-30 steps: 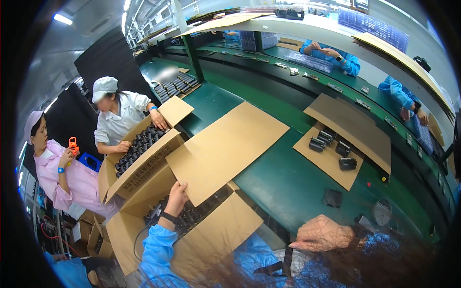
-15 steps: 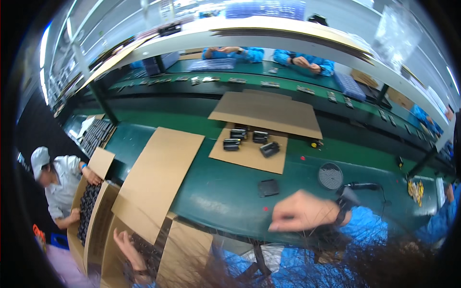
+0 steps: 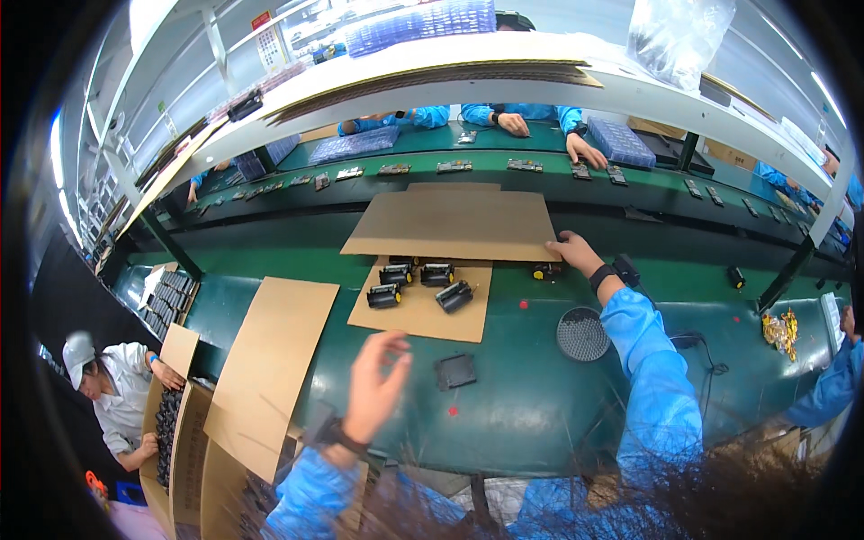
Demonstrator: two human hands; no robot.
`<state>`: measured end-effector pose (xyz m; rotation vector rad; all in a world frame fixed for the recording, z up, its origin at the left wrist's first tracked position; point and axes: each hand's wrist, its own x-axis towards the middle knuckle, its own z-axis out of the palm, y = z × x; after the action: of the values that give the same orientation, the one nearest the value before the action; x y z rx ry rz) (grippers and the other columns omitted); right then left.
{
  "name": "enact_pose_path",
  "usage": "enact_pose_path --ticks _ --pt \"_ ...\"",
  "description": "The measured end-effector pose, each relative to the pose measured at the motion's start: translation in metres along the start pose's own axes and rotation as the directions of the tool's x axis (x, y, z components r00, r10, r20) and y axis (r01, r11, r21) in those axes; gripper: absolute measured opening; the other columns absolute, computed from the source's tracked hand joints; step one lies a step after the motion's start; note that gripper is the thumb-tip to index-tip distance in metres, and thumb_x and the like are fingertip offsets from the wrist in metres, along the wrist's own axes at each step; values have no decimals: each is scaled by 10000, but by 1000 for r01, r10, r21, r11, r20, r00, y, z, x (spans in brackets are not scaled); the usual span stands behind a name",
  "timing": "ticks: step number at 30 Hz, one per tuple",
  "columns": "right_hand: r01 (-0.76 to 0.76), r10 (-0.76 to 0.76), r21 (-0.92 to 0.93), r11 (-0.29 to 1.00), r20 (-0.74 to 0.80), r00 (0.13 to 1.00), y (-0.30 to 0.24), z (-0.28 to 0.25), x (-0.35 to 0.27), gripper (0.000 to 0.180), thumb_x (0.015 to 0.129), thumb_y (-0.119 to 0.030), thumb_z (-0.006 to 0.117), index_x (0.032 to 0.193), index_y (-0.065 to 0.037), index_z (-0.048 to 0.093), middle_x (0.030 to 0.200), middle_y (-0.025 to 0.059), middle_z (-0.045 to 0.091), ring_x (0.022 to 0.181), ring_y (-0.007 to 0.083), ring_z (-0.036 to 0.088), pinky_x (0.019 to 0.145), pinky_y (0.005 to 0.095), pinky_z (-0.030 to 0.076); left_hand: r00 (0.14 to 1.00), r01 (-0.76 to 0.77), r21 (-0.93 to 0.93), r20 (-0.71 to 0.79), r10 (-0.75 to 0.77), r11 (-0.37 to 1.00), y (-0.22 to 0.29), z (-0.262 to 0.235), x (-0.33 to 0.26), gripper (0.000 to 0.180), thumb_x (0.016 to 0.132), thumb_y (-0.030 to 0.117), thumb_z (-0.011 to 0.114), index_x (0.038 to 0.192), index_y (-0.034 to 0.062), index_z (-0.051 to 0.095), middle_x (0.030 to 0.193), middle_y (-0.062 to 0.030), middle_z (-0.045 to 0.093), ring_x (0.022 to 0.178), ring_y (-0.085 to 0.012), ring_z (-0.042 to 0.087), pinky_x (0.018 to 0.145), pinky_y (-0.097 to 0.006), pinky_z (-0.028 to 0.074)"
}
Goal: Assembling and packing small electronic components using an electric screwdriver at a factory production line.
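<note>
Right hand (image 3: 572,251) is reaching out, fingers curled on the cardboard sheet's (image 3: 454,225) corner at the desk's (image 3: 540,414) far side; left hand (image 3: 376,385) is hovering open and empty. Seemingly a sheet-grabbing step; pulling next would need a firmer pinch.

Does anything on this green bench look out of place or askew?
One small black device sits alone on the green bench by the right hand, apart from the four black devices grouped on the small cardboard sheet. Nothing looks spilled or damaged.
</note>
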<state>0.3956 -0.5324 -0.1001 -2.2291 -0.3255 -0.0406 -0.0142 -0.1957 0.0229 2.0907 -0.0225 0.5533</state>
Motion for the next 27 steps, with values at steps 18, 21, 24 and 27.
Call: enact_pose_path --ticks 18,21,24,27 --pt "-289 90 613 736 334 938 -73 -22 -4 300 939 -199 636 1199 -50 641 873 -46 636 702 40 586 559 194 451 769 -447 441 634 82 778 -57 223 215 645 773 197 727 1387 123 544 1351 -187 522 1225 -399 537 1022 -493 451" --pt "-304 113 609 733 332 937 -65 -25 -13 349 938 -218 638 1227 -22 623 892 -28 650 726 42 604 561 202 458 824 -387 371 550 136 844 -34 211 203 622 767 257 760 1335 80 579 1272 -185 561 1168 -399 566 1001 -461 470" --pt "-304 157 620 724 280 947 -63 -30 -28 422 936 -248 643 1276 -1 597 923 -1 663 745 62 623 568 210 467 844 -318 267 518 143 910 -2 176 168 575 794 324 771 1275 49 616 1202 -190 565 1123 -394 582 949 -437 492" --pt "-200 118 421 885 214 970 -72 -35 -52 567 932 -350 677 1313 53 557 1011 77 668 803 152 659 623 275 521 880 -245 298 469 82 923 12 122 123 544 809 331 766 1249 42 631 1208 -194 548 1122 -397 586 928 -451 504"
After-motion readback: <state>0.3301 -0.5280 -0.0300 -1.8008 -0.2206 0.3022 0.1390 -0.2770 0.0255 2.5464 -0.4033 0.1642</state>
